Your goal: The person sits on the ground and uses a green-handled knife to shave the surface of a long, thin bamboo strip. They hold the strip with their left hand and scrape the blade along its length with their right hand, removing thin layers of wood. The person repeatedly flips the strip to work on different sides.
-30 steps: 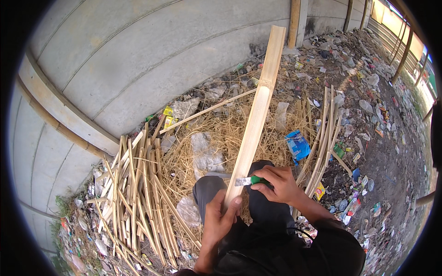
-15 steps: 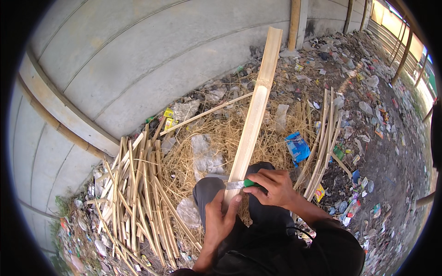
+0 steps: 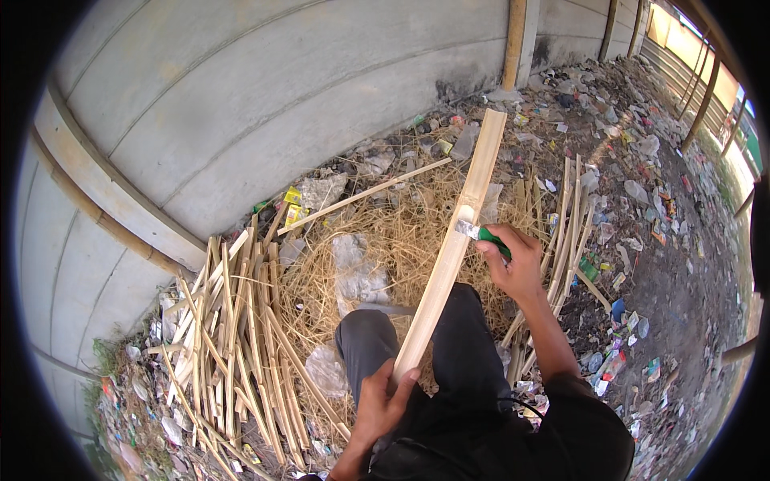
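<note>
A split length of bamboo, pale and hollow on its inner side, slants up and away from my lap between my knees. My left hand is closed round its near end. My right hand grips the green handle of a knife whose short, wide blade lies across the bamboo at the node, a bit beyond the middle. The blade's far edge is hard to make out against the pale inner face.
A heap of thin bamboo strips lies on the left, and a smaller bundle of strips on the right. Straw-like shavings cover the ground ahead. Plastic litter spreads along the right. A concrete panel wall rises behind.
My right hand has carried the knife forward along the bamboo from near my left hand up to the node. The bamboo has been drawn back toward me, its far end now lower.
</note>
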Demonstrator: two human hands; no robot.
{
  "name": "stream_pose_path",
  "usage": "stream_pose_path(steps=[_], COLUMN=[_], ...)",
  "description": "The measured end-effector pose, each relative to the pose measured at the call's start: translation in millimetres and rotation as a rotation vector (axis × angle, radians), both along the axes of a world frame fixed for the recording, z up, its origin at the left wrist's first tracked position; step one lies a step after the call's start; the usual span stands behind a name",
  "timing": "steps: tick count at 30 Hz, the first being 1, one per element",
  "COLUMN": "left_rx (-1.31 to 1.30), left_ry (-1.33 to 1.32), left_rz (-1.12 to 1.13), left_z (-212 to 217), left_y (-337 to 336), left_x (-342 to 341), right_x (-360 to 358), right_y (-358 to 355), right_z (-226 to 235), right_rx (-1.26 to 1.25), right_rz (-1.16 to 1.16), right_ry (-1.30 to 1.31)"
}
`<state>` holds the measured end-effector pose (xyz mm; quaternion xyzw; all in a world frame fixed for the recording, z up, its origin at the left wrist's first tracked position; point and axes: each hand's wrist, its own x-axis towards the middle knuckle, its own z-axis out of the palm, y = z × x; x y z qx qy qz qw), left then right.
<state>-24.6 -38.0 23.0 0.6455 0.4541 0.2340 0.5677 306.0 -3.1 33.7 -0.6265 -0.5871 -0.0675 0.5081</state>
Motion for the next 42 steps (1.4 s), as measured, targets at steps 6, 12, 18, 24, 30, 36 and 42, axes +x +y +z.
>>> stream_pose_path(steps=[6, 12, 18, 24, 30, 36, 42], left_rx=[-0.068, -0.192, -0.312, -0.271, -0.194, -0.027, 0.114], left_ry=[0.0, 0.031, 0.004, -0.206, -0.321, -0.225, -0.173], left_rz=[-0.014, -0.079, 0.056, 0.03, -0.002, 0.038, 0.087], left_z=[-9.9, -4.2, -7.4, -10.0, 9.8, 18.1, 25.1], left_y=[2.9, -7.9, -2.2, 28.6, 38.0, 27.7, 21.8], left_x=[-11.1, -25.9, -52.5, -27.4, 9.6, 24.8, 33.4], right_x=[5.9, 64.7, 103.5, 9.9, -73.9, -87.5, -87.8], right_y=[8.2, 23.9, 0.4, -14.1, -33.8, -35.3, -29.0], right_z=[-4.6, -9.9, -10.1, -29.0, -9.6, 1.0, 0.3], right_rx=[-0.006, -0.005, -0.011, -0.133, -0.107, -0.053, 0.066], right_rz=[0.024, -0.352, -0.27, 0.148, 0.328, 0.376, 0.368], right_ry=[0.038, 0.117, 0.252, 0.402, -0.018, -0.12, -0.079])
